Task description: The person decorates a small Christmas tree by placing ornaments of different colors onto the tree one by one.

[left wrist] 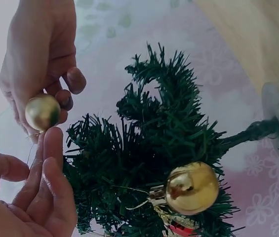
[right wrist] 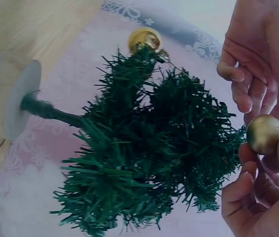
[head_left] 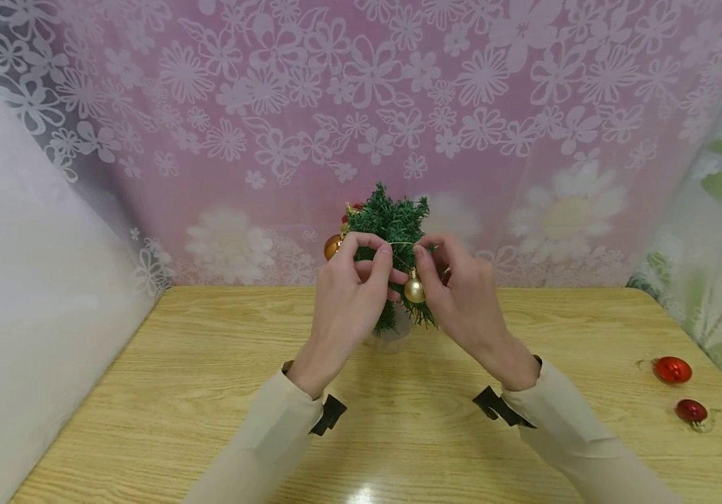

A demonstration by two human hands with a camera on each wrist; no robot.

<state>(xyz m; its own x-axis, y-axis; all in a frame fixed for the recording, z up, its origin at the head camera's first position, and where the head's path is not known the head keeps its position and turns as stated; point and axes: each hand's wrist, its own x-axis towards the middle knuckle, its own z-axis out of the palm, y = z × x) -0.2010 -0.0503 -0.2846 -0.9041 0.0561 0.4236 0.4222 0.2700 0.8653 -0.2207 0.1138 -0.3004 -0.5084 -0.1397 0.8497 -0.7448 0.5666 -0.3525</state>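
A small artificial Christmas tree stands near the back of the table. In front of it, a matte gold bauble hangs from a thin gold string. My left hand pinches one side of this string between thumb and index finger, its other fingers extended towards the bauble. On the other side, my right hand pinches the string, close beside the bauble. A shiny gold bauble is on the tree's left side, near a partly hidden red and gold ornament.
Two red ornaments lie at the table's right: a brighter one and a darker one. The tree's pale round base rests on the wood-grain table. A pink flowered curtain hangs behind.
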